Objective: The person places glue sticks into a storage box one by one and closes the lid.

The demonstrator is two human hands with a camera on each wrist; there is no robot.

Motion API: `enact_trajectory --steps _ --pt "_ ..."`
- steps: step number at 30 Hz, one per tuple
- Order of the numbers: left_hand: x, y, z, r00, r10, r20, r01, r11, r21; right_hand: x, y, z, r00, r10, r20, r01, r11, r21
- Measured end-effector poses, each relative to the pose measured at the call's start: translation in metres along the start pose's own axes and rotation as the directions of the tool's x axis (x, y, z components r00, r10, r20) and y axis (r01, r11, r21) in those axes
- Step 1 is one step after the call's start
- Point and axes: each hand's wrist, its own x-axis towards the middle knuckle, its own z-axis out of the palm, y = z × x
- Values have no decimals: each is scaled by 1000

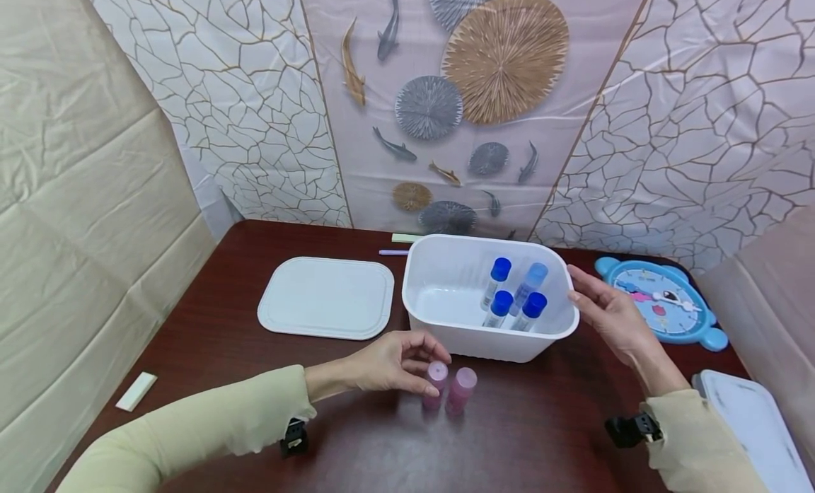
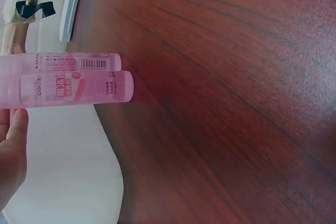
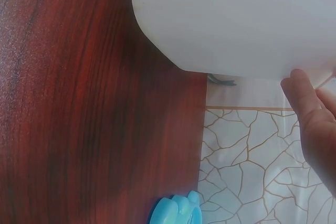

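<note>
Two pink translucent glue sticks [image 2: 79, 88] stand upright side by side on the table in front of a white plastic bin [image 1: 480, 341]. My left hand [image 1: 388, 362] is at the left glue stick [image 1: 436, 380]; its thumb and curved fingers lie about the cap. The second glue stick [image 1: 461, 392] stands just to its right. Inside the right half of the bin are several clear tubes with blue caps [image 1: 501, 303]. My right hand [image 1: 614, 316] holds the bin's right end, thumb and fingertips at the rim. In the right wrist view, a fingertip [image 3: 299, 80] meets the bin's outer wall.
A white lid [image 1: 326, 298] lies left of the bin. Behind the bin are a pale green strip [image 1: 405, 238] and a purple stick [image 1: 392, 252]. To the right are a blue toy clock [image 1: 659, 298] and a white board [image 1: 745, 408]. A small white block [image 1: 136, 392] lies far left.
</note>
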Motion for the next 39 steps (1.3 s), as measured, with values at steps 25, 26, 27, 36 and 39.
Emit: enact_trajectory --steps 25,26,27,36,39 --pt "18 66 -27 999 24 22 -28 979 201 -1 -3 -2 1000 24 -7 -24 998 -52" --pt "22 75 -31 999 46 4 -46 977 207 -1 -3 -2 1000 27 -8 -27 998 -56" --pt "26 83 -35 998 65 -17 -60 977 202 -1 -3 -2 1000 30 -8 -30 998 -59" --pt "73 110 -65 958 128 -256 -86 982 166 -1 -3 0 999 33 -14 -34 997 -63" --pt "88 97 -70 950 118 -287 -71 983 169 -1 -3 1 999 36 -19 -38 996 -84"
